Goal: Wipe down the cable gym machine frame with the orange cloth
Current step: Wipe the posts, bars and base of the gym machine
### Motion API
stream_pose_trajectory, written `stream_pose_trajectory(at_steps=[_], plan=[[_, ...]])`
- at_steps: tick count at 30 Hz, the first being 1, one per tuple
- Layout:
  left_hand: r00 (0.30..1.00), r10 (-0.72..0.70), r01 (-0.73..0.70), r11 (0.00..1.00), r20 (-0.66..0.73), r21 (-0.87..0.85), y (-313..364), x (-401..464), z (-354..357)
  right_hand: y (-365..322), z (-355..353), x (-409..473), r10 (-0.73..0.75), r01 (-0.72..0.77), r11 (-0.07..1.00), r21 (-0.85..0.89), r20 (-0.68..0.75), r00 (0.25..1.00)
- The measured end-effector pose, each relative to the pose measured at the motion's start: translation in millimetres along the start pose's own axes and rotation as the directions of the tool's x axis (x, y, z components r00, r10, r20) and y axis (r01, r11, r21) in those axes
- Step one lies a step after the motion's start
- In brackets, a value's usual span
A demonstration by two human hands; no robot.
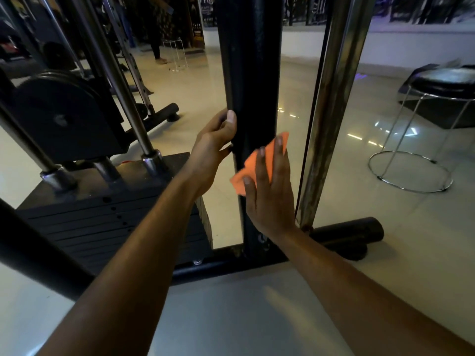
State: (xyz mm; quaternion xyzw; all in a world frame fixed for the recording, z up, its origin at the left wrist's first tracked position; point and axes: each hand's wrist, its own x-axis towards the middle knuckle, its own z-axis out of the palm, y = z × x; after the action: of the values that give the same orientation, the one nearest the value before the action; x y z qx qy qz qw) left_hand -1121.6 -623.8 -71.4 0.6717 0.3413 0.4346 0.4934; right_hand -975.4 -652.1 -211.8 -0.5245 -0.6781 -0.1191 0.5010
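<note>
The orange cloth [259,160] is pressed flat-fingered by the right hand [270,191] against the black upright [249,73], steadied by the gripping left hand [213,147]; firm, overlapping strokes are advised

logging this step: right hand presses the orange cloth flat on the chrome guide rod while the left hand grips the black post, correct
Not quite. The head view shows the right hand pressing the orange cloth flat on the black post, not the chrome guide rod, which stands untouched to its right. The left hand does grip the black post.
</note>
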Motion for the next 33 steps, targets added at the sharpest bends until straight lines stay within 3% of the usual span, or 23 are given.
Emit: stream_pose_trajectory(at_steps=[5, 11, 18, 21, 25, 33], plan=[[0.996, -0.085, 0.085, 0.995, -0.005, 0.055, -20, -15, -1, 19, 13, -50, 0.035, -0.034, 0.999, -0.008, 0.109, 0.993], [0.992, -0.122, 0.122, 0.992, -0.005, 0.028, -49, -18, 5, 3, 4, -9, 0.044, -0.044, 0.996, 0.083, 0.002, 0.999], [0.980, -0.201, 0.201, 0.980, -0.008, -0.001, -91, -36, 10, 37, 28, -95, 0.079, -0.084, 0.996, 0.013, 0.220, 0.972], [0.965, -0.261, 0.261, 0.965, -0.012, -0.018, -112, -42, 11, 30, 27, -88, 0.087, -0.100, 0.993, 0.065, 0.182, 0.979], [0.962, -0.273, 0.273, 0.962, 0.004, -0.010, -132, -38, 9, 19, 25, -46, 0.083, -0.084, 0.991, 0.102, 0.009, 0.996], [0.961, -0.274, 0.273, 0.961, -0.020, -0.042, -159, -44, 12, 77, 36, -151, 0.060, 0.032, 0.976, -0.217, 0.405, 0.912]])
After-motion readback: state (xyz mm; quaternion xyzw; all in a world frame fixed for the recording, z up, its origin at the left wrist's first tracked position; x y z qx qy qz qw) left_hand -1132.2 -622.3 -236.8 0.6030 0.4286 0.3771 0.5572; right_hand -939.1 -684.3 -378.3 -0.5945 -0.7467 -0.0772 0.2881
